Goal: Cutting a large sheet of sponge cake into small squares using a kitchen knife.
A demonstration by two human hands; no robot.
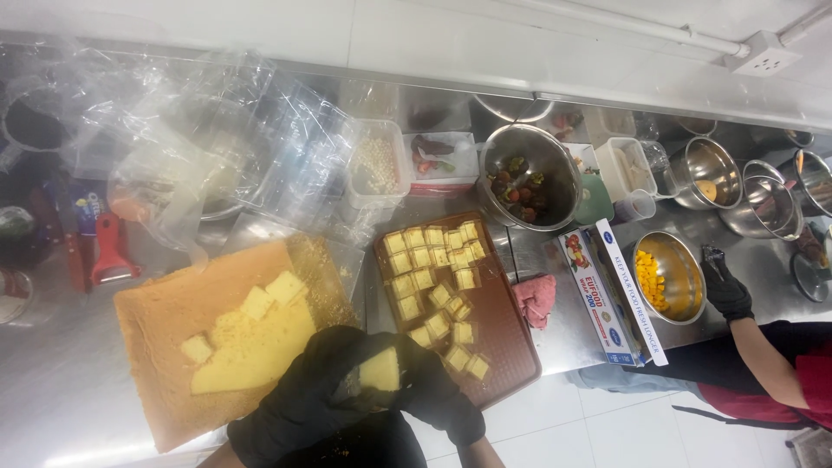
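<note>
From the head camera, both black-gloved hands meet low in the middle over the steel table (69,381). The left hand (299,403) and the right hand (433,394) close together around a pale yellow cake piece (380,371), held between them. Just left lies the sponge cake sheet (173,321), partly cut. To the right, the brown tray (503,321) carries cake squares (425,260). A co-worker's gloved hand (724,290) touches a steel bowl (685,286).
</note>
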